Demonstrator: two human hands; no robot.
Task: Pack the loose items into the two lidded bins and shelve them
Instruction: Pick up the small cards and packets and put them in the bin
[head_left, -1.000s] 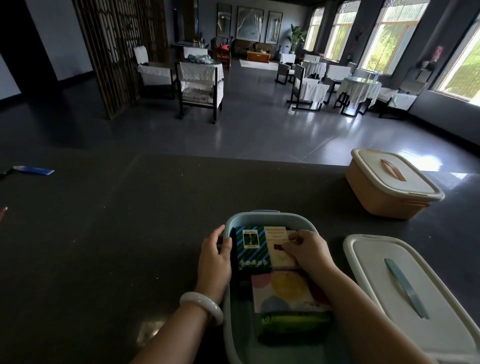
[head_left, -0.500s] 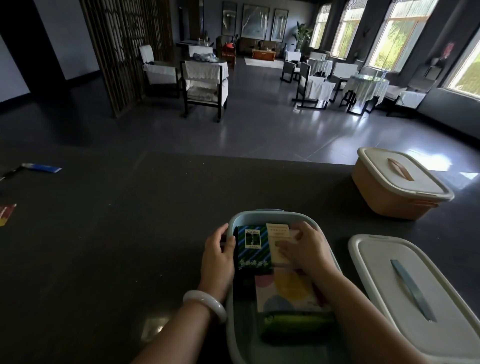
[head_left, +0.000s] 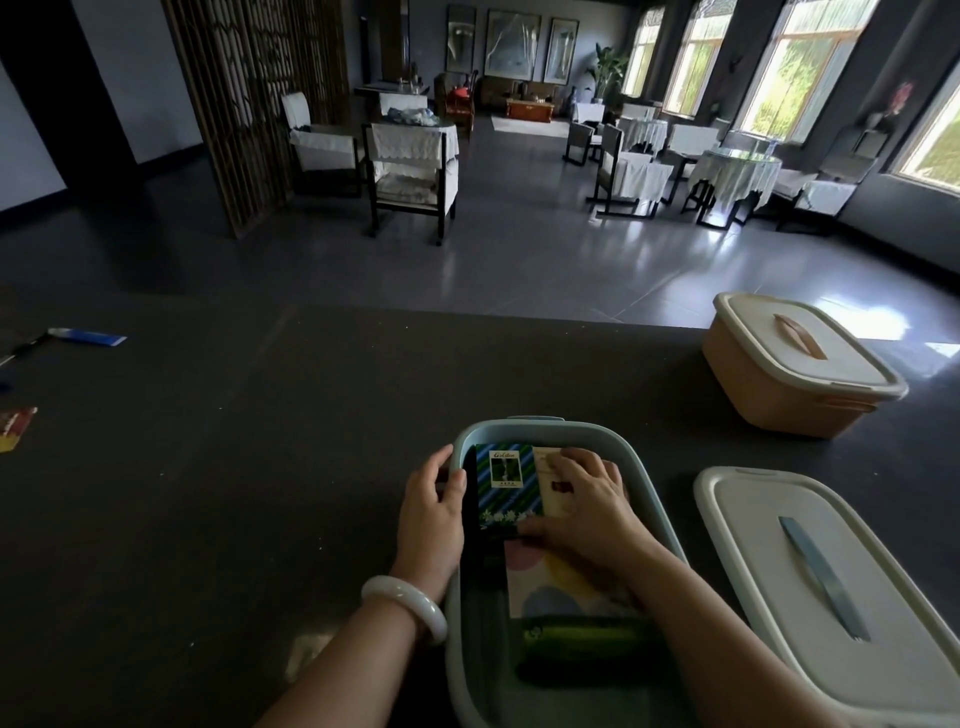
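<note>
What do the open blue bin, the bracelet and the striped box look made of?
Blue bin: moulded plastic, matte, rounded thick rim.
Bracelet: likely jade or glass, milky, glossy highlights.
Striped box: printed cardboard, probably; flat faces, sharp edges.

floor (head_left: 519, 260): grey, glossy | chairs (head_left: 410, 171): white-covered | windows (head_left: 795, 67): bright

Daylight pours in from the tall windows (head_left: 810, 67) at the upper right, blown out to near white, and throws a bright glare patch on the glossy floor (head_left: 852, 317). The dark surface (head_left: 208, 493) is dim and flat, its left end nearly black. Inside the blue bin (head_left: 519, 428) the near half sinks into shadow, while the white lid (head_left: 753, 525) beside it catches soft light. Wide-angle bending curves straight lines near the edges; distant furniture looks soft, slightly smeared
</note>
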